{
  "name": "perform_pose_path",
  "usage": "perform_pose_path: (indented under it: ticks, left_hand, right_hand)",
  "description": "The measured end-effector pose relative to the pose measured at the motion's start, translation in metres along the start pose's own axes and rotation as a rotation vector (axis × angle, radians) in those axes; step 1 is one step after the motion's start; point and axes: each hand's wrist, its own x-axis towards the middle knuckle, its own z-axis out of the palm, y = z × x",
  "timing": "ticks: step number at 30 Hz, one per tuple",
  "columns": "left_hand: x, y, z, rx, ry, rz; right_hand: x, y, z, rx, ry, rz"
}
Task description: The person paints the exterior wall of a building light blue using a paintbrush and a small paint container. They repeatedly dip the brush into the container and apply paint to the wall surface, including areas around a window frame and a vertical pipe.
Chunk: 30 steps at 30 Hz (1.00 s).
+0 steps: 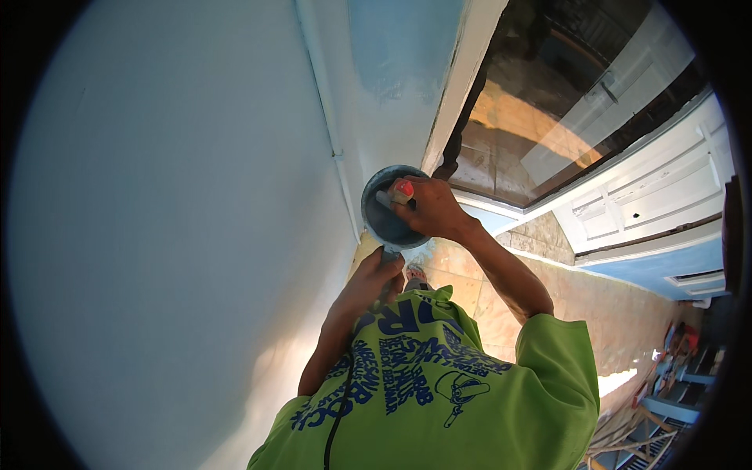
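Observation:
My left hand (371, 283) is wrapped round the short handle of a grey-blue dipper-like pot (368, 221), holding it in front of my chest. My right hand (440, 208) reaches over the pot's right rim, its fingers closed on what looks like a paintbrush (403, 189) with a red-tipped handle. The brush's lower end points into the pot, and its bristles cannot be made out. Bluish residue coats the inside of the pot. Close beyond the pot is the corner of the pale blue wall (196, 180).
A thin pipe (319, 74) runs along the wall near the corner. To the right stand a framed glass pane (540, 110) and a white panelled door (650, 192). Tiled floor (540, 305) lies below. Wooden pieces (627, 442) and other clutter sit at lower right.

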Motion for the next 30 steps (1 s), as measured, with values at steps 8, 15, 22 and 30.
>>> perform_pose_path:
  ticks: [8, 15, 22, 30]
  left_hand:
    - [-0.001, -0.013, -0.007, -0.022, 0.032, -0.001]
    - [0.007, -0.018, -0.017, -0.045, 0.056, -0.025]
    - [0.016, -0.021, -0.023, 0.005, 0.067, -0.076]
    - [0.031, -0.01, -0.023, -0.052, 0.026, -0.048]
  right_hand:
    - [-0.024, -0.034, -0.014, 0.256, 0.219, 0.051]
    - [-0.044, -0.017, 0.006, 0.338, 0.373, -0.007]
    - [-0.063, 0.001, 0.024, 0.546, 0.484, 0.163]
    - [-0.04, 0.03, 0.027, 1.176, 0.814, 0.394]
